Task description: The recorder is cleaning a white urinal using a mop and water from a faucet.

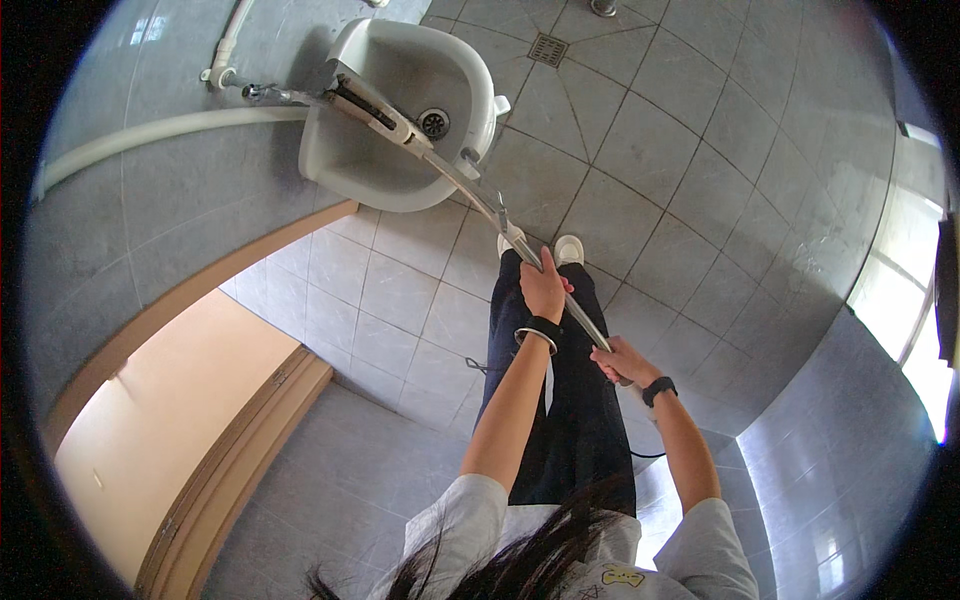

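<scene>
A long-handled sponge mop (455, 172) slants from the upper left down toward my body. Its head (368, 104) rests over the white basin (465, 70), close to the metal tap (258, 92) on the wall. A clear streak between tap and mop head looks like running water. My left hand (543, 290) is closed round the middle of the metal pole, below a small lever (502, 205). Farther down, near the pole's end, my right hand (622, 362) grips it too. The underside of the mop head is hidden.
White pipes (180, 128) run along the tiled wall at left. A doorway with a wooden frame (240, 470) lies at lower left. Grey floor tiles hold a square drain (548, 50). A bright window (905, 300) is at right. My shoes (568, 250) stand near the basin.
</scene>
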Demonstrator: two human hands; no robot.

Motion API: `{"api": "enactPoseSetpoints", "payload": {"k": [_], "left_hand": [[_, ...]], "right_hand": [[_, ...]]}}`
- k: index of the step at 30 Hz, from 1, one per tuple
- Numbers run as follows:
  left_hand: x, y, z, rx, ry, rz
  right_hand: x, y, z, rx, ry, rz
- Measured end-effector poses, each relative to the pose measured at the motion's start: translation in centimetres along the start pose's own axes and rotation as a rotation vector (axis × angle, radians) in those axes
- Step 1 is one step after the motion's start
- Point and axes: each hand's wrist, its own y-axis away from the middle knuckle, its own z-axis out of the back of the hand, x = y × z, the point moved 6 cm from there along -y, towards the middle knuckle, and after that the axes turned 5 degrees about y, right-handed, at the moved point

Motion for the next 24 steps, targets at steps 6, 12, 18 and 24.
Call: {"api": "enactPoseSetpoints", "payload": {"k": [6, 12, 18, 24], "left_hand": [[0.0, 0.1, 0.3, 0.004, 0.037, 0.012], [0.5, -0.1, 0.3, 0.007, 0.074, 0.036], [1.4, -0.7, 0.0, 0.008, 0.317, 0.169], [-0.7, -0.6, 0.9, -0.114, 0.379, 0.067]], "right_hand": [[-0.4, -0.3, -0.3, -0.029, 0.047, 0.046], [-1.2, -0.9, -0.2, -0.052, 0.061, 0.047], [0.3, 0.1, -0.3, -0.165, 0.133, 0.041], [2.6, 1.5, -1.3, -0.24, 0.244, 0.077]]}}
